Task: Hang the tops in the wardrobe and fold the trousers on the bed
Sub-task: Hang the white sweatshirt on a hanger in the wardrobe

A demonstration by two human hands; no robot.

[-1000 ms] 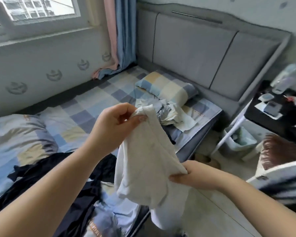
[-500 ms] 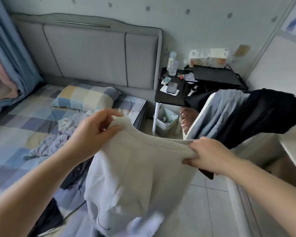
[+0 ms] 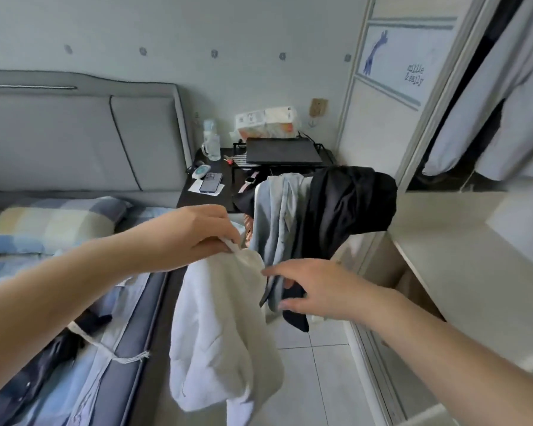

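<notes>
A white top point(image 3: 222, 330) hangs over the floor beside the bed point(image 3: 59, 229). My left hand point(image 3: 194, 238) pinches it by its upper edge. My right hand point(image 3: 314, 290) has let go and is stretched out with spread fingers just right of the top, in front of a chair draped with a light blue garment point(image 3: 277, 216) and a black garment point(image 3: 348, 207). The open wardrobe point(image 3: 474, 210) is on the right, with pale clothes point(image 3: 505, 96) hanging inside. Dark clothing point(image 3: 40, 373) and a pale garment with a drawstring point(image 3: 105, 348) lie on the bed's near edge.
A black bedside table point(image 3: 228, 176) holds a phone, a watch, a laptop, a water bottle and a tissue pack. A checked pillow point(image 3: 53, 222) lies at the grey headboard. Pale floor tiles point(image 3: 314, 379) run between the bed and the wardrobe's sliding-door track.
The view swung right from the bed toward the wardrobe. My right hand released the white top's edge and reached toward the chair; the top now hangs from my left hand alone.
</notes>
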